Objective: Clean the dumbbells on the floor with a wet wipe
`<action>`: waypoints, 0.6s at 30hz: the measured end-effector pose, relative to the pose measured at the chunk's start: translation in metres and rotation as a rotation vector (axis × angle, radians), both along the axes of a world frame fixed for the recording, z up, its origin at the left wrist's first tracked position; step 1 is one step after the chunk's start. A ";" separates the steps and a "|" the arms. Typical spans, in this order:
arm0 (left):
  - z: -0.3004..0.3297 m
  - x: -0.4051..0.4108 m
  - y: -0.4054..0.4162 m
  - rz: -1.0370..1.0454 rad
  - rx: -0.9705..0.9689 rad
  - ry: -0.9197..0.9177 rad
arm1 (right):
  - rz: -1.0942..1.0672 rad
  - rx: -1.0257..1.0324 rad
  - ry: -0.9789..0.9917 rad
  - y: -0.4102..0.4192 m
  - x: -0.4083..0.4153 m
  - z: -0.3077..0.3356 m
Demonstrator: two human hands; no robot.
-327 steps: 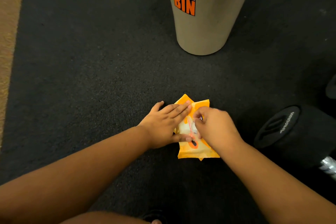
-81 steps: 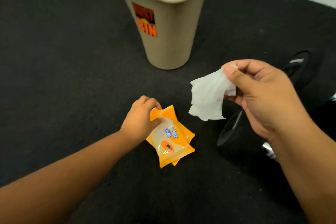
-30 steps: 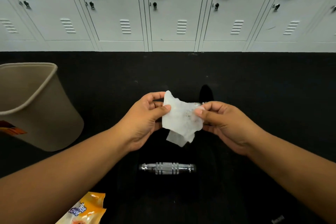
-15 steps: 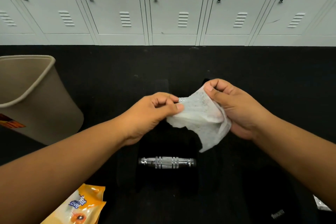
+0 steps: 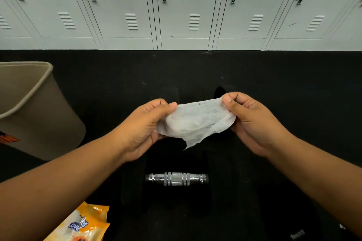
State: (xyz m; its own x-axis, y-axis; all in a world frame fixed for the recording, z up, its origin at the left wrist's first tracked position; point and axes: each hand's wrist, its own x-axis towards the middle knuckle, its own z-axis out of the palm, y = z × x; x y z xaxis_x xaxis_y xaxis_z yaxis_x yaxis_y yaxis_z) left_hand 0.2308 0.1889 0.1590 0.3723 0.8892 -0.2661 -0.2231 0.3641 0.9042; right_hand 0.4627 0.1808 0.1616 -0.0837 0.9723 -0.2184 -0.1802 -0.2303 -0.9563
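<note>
Above the dumbbell [image 5: 176, 179] on the floor [image 5: 117, 84], a speckled wet wipe [image 5: 197, 121] is pinched and stretched between the left hand [image 5: 145, 129] and the right hand [image 5: 252, 123].

Wet wipe [image 5: 197, 121]: white, thin, crumpled sheet, stretched roughly level between the left hand [image 5: 143, 129] and the right hand [image 5: 252, 123]. Each hand pinches one upper corner between thumb and fingers. Small dark specks mark its upper surface. The lower edge sags, and one loose corner hangs down near the middle.

Dumbbell [image 5: 176, 179]: lies on the black floor [image 5: 274, 76] directly below the wipe, apart from it. The chrome handle runs left to right, with ringed grooves at its centre. Both heads are black and barely distinguishable from the floor; their outline cannot be traced with certainty.
</note>
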 end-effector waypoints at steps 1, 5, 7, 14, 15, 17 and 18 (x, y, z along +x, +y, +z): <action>0.000 -0.003 0.001 -0.010 -0.003 -0.004 | 0.027 0.001 0.038 0.000 0.000 -0.001; 0.003 -0.007 -0.001 -0.066 0.032 0.031 | 0.101 -0.037 0.121 -0.001 0.002 -0.001; 0.004 -0.004 -0.001 -0.079 0.105 0.115 | 0.160 -0.071 -0.053 0.001 0.001 0.001; 0.010 0.012 -0.001 -0.117 0.196 0.176 | 0.492 0.140 -0.340 -0.001 -0.027 0.010; 0.010 0.012 -0.001 -0.107 0.171 0.145 | 0.470 0.126 -0.324 -0.001 -0.028 0.010; 0.008 0.010 -0.003 -0.056 0.077 0.041 | 0.365 0.115 -0.273 0.000 -0.028 0.008; 0.006 0.008 -0.003 -0.037 0.021 -0.009 | 0.322 0.113 -0.243 0.002 -0.027 0.006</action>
